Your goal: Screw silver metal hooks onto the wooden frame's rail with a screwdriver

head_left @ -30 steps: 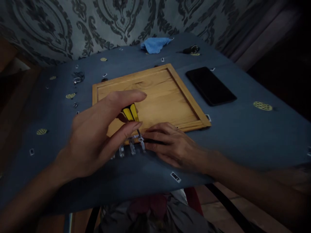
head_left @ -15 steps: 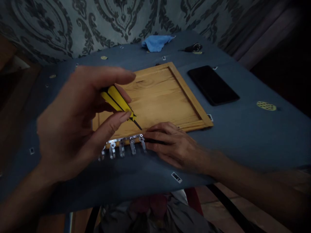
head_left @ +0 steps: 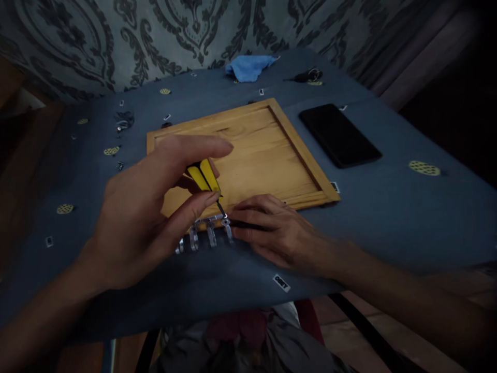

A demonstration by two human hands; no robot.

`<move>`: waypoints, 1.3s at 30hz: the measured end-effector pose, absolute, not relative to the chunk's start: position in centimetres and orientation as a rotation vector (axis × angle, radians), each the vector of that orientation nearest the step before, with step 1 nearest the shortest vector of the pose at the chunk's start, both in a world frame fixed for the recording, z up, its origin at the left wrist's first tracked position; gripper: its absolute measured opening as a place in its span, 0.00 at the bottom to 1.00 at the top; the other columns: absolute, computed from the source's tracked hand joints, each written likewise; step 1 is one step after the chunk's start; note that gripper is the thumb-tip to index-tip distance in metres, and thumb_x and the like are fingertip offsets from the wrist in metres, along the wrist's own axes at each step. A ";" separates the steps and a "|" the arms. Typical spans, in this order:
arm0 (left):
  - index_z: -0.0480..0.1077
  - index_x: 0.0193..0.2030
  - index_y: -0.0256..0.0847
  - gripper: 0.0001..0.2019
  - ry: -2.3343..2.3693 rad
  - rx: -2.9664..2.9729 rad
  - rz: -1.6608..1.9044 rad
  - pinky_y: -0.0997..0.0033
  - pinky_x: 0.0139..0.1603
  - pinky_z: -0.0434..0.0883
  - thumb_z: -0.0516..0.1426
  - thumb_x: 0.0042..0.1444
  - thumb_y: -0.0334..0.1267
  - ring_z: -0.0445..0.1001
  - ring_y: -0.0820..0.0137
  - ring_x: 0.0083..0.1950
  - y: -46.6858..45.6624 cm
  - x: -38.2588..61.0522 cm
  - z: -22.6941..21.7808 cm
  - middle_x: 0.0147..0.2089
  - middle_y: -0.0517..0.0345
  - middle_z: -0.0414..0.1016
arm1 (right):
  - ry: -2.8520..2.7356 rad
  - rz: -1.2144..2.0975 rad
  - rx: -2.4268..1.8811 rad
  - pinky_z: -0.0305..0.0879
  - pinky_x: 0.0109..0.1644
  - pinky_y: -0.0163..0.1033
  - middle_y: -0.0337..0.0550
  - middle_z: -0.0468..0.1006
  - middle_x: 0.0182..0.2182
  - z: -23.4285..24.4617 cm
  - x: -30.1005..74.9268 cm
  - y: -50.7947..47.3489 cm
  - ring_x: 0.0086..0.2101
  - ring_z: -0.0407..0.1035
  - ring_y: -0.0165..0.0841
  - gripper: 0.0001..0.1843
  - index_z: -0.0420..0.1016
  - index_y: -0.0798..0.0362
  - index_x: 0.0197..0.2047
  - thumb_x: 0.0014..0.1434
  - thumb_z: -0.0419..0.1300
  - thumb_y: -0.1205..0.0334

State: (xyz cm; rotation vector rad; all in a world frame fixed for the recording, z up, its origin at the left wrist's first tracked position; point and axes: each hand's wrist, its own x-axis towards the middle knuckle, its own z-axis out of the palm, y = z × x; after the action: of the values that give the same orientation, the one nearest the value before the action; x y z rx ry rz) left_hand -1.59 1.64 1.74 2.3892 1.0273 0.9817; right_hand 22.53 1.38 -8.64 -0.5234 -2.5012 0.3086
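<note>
My left hand (head_left: 151, 212) is closed around a screwdriver with a yellow and black handle (head_left: 204, 178). Its tip points down at the right end of a metal rack of hooks (head_left: 209, 230) lying along the near edge of a wooden tray (head_left: 248, 155). My right hand (head_left: 275, 230) lies flat on the blue cloth just right of the rack, its fingertips pressing against the rack's end. The left part of the rack is hidden behind my left hand.
A black phone (head_left: 338, 135) lies right of the tray. A blue rag (head_left: 248, 67) and a dark key-like object (head_left: 306, 76) sit at the far edge. Small metal parts (head_left: 123, 122), paper labels and yellow round dots are scattered over the blue tablecloth (head_left: 388, 217). Patterned wallpaper behind.
My left hand lifted the screwdriver up and to the left half a second ago, then brought it back down onto the right end of the rack. My right hand stayed put.
</note>
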 end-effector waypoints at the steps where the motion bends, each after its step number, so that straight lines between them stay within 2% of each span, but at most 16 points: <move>1: 0.67 0.62 0.54 0.27 1.022 2.392 0.965 0.64 0.54 0.78 0.61 0.60 0.25 0.76 0.66 0.54 1.6 -1.6 1.7 0.59 0.68 0.74 | -2.501 0.303 -0.524 0.69 0.57 0.54 0.51 0.78 0.55 -8.7 22.5 1.4 0.55 0.67 0.44 0.14 0.76 0.56 0.54 0.69 0.54 0.67; 6: 0.64 0.64 0.58 0.28 0.969 2.437 0.948 0.61 0.51 0.81 0.61 0.60 0.27 0.76 0.64 0.56 1.9 -1.6 1.4 0.59 0.66 0.74 | -2.498 0.285 -0.530 0.69 0.56 0.54 0.50 0.79 0.55 -8.7 22.5 1.4 0.55 0.67 0.44 0.15 0.77 0.55 0.53 0.69 0.53 0.67; 10: 0.63 0.65 0.54 0.27 0.966 2.539 0.938 0.62 0.53 0.80 0.60 0.62 0.29 0.77 0.67 0.55 2.0 -1.7 1.2 0.59 0.64 0.74 | -2.495 0.292 -0.533 0.69 0.57 0.54 0.50 0.79 0.55 -8.7 22.5 1.3 0.56 0.67 0.44 0.14 0.77 0.55 0.53 0.69 0.53 0.68; 16: 0.63 0.64 0.47 0.20 1.037 2.784 0.880 0.67 0.49 0.80 0.58 0.66 0.34 0.78 0.66 0.56 2.1 -1.5 1.4 0.52 0.59 0.77 | -2.488 0.293 -0.544 0.70 0.57 0.54 0.49 0.79 0.54 -8.5 22.5 1.3 0.55 0.68 0.43 0.14 0.77 0.54 0.53 0.69 0.54 0.68; 19: 0.66 0.60 0.44 0.18 1.027 2.786 0.961 0.69 0.46 0.78 0.60 0.65 0.37 0.78 0.68 0.48 2.2 -1.1 1.3 0.49 0.58 0.77 | -2.482 0.293 -0.536 0.70 0.57 0.54 0.50 0.79 0.54 -8.6 22.5 1.3 0.55 0.68 0.43 0.14 0.77 0.54 0.54 0.69 0.54 0.68; 22: 0.69 0.57 0.45 0.15 1.021 2.713 1.054 0.71 0.42 0.77 0.61 0.64 0.37 0.77 0.73 0.39 2.3 -0.8 1.0 0.46 0.60 0.77 | -2.466 0.275 -0.516 0.70 0.56 0.54 0.50 0.79 0.53 -8.7 22.5 1.3 0.55 0.68 0.43 0.14 0.77 0.54 0.54 0.70 0.54 0.67; 24: 0.69 0.57 0.46 0.15 1.013 2.674 1.055 0.72 0.45 0.76 0.61 0.64 0.33 0.77 0.73 0.41 2.2 -0.7 1.1 0.48 0.61 0.78 | -2.469 0.272 -0.520 0.70 0.56 0.54 0.50 0.79 0.53 -8.8 22.5 1.3 0.55 0.68 0.43 0.14 0.77 0.54 0.53 0.70 0.53 0.66; 27: 0.68 0.59 0.45 0.18 0.970 2.684 0.997 0.73 0.52 0.75 0.59 0.64 0.28 0.77 0.72 0.51 2.1 -0.9 1.4 0.54 0.61 0.78 | -2.481 0.284 -0.531 0.70 0.56 0.54 0.50 0.79 0.54 -8.8 22.5 1.3 0.55 0.68 0.43 0.14 0.78 0.54 0.53 0.69 0.53 0.67; 32: 0.66 0.62 0.45 0.20 0.987 2.751 0.947 0.73 0.55 0.75 0.58 0.65 0.29 0.78 0.70 0.55 2.1 -1.2 1.7 0.57 0.61 0.78 | -2.494 0.307 -0.534 0.70 0.56 0.54 0.51 0.79 0.55 -8.7 22.5 1.3 0.56 0.68 0.43 0.15 0.77 0.55 0.54 0.69 0.53 0.67; 34: 0.67 0.61 0.45 0.18 1.003 2.786 0.951 0.74 0.53 0.77 0.59 0.65 0.33 0.79 0.70 0.53 2.1 -1.1 1.6 0.54 0.61 0.79 | -2.490 0.310 -0.538 0.70 0.57 0.54 0.50 0.79 0.54 -8.6 22.5 1.3 0.56 0.68 0.43 0.15 0.77 0.54 0.54 0.69 0.53 0.67; 36: 0.68 0.58 0.44 0.16 1.011 2.826 0.959 0.76 0.46 0.78 0.60 0.65 0.35 0.81 0.71 0.47 2.0 -1.0 1.5 0.48 0.62 0.80 | -2.489 0.300 -0.534 0.69 0.57 0.54 0.50 0.79 0.54 -8.6 22.5 1.3 0.56 0.68 0.43 0.15 0.77 0.54 0.54 0.70 0.53 0.67; 39: 0.68 0.56 0.44 0.13 1.036 2.829 0.927 0.79 0.41 0.78 0.59 0.66 0.34 0.81 0.73 0.43 1.9 -1.0 1.4 0.44 0.63 0.80 | -2.492 0.284 -0.520 0.69 0.56 0.54 0.51 0.79 0.54 -8.6 22.5 1.3 0.55 0.68 0.44 0.15 0.78 0.56 0.53 0.70 0.53 0.65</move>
State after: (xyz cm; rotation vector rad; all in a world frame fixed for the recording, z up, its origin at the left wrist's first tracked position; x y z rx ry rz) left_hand -0.97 1.90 1.37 2.8291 1.0362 0.9271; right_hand 22.52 1.34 -8.58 -0.5197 -2.4923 0.2836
